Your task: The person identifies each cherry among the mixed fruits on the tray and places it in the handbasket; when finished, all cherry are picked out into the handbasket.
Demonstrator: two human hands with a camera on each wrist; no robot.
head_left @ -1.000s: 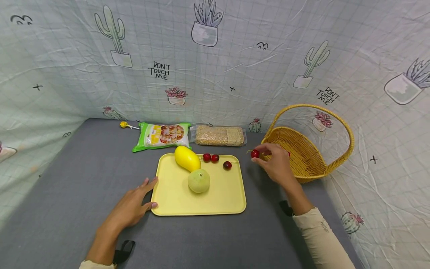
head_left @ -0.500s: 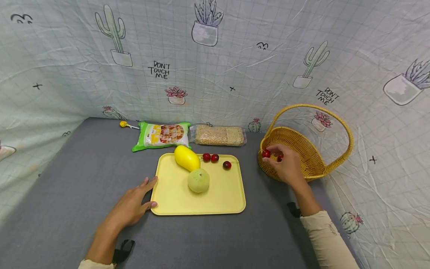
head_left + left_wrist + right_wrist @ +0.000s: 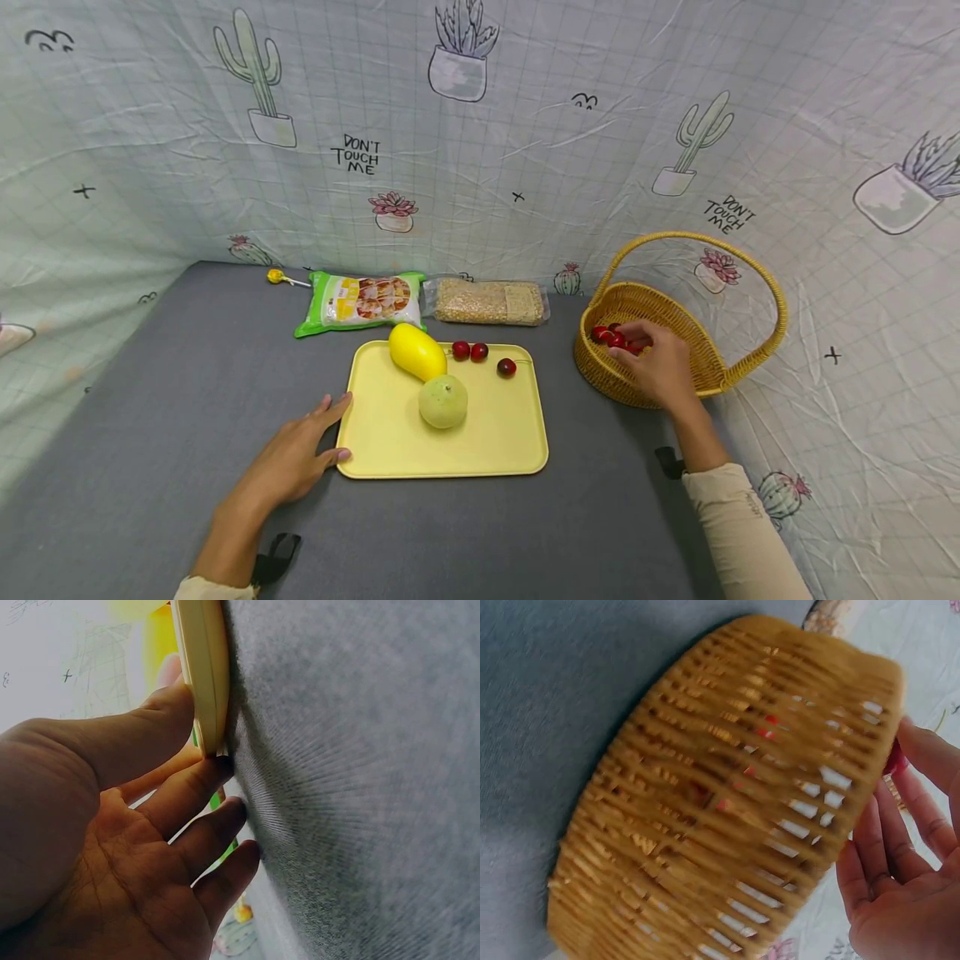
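In the head view my left hand (image 3: 294,457) rests against the left edge of a yellow tray (image 3: 390,446), its fingers fairly straight. The left wrist view shows the thumb on the tray's rim and other fingertips on the cloth. My right hand (image 3: 662,360) is over a woven basket (image 3: 611,387), pinching a red cherry (image 3: 897,759) between thumb and fingers at the rim. Other cherries (image 3: 599,333) lie in the basket, partly hidden by the hand. On the tray are a yellow mango-shaped fruit (image 3: 417,352), a round green fruit (image 3: 443,402) and three dark red cherries (image 3: 506,367).
Behind the tray lie a green-edged food packet (image 3: 367,302) and a clear bag of grain (image 3: 491,302). A yellow lollipop (image 3: 277,276) is at the far left. The basket's tall handle (image 3: 780,304) arches over it. A patterned cloth wall (image 3: 517,150) stands behind.
My right hand has carried the cherry rightward, from beside the basket to over its inside. The left hand and the tray have stayed in place.
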